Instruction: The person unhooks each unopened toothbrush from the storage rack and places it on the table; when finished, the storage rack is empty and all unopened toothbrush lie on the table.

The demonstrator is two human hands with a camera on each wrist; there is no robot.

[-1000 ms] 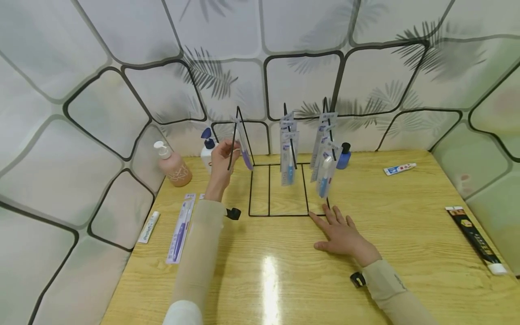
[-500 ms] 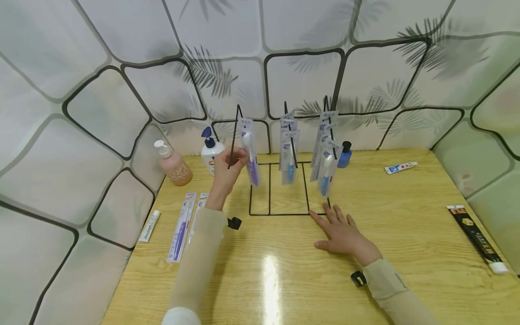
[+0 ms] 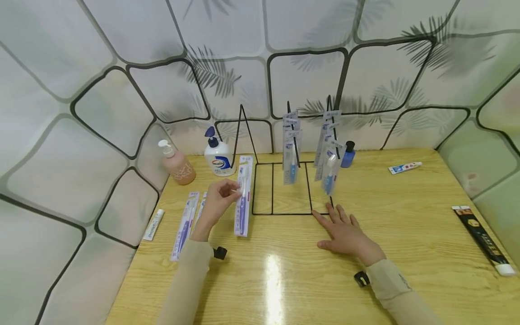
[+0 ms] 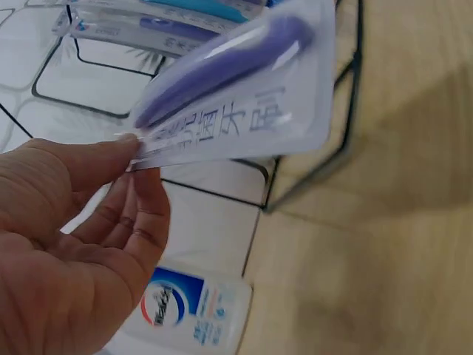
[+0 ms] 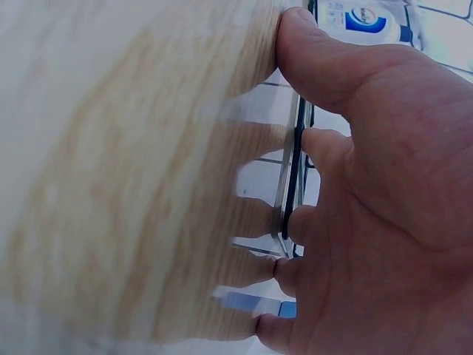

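The left hand (image 3: 218,202) is pinching a packaged purple-handled toothbrush (image 3: 242,212) by one edge, just left of the black wire rack (image 3: 272,189); the right hand (image 3: 346,237), well apart, is lying spread, fingertips meeting the rack's front rail. Risks: a leftward swing could be knocking the white pump bottle (image 3: 220,162); the slim pinch is leaving the slick pack liable to twist or slip; uneven pressure could be shifting the rack and setting the hanging toothbrush packs (image 3: 292,174) swaying. Materials: glossy clear plastic is bulging over the brush; thin, straight wire is forming the rack; the wooden tabletop (image 3: 308,280) is showing streaked grain.
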